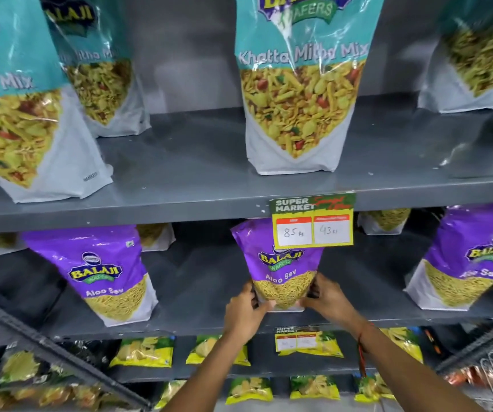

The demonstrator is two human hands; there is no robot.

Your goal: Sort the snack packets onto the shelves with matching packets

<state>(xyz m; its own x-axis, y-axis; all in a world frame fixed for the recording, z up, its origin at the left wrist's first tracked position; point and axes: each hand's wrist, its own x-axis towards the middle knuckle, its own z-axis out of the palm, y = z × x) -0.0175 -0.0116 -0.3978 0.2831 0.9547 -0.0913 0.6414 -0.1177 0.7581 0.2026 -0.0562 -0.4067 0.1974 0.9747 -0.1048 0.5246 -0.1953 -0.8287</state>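
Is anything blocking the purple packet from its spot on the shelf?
No. The purple Aloo Sev packet already stands on the middle shelf, held by the left hand and right hand. Nothing crowds it.

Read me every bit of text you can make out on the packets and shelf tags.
"BALAJI WAFERS", "Aloo Sev": purple packet held by left hand and right hand.
"WAFERS", "Khatta Mitha Mix": teal packet.
"SUPER MARKET", "85 Rs", "43 Rs": price tag; its red headers are blurred.
Lower tag: "SUPER" only, rest too small.
Yellow-green packets: unreadable.
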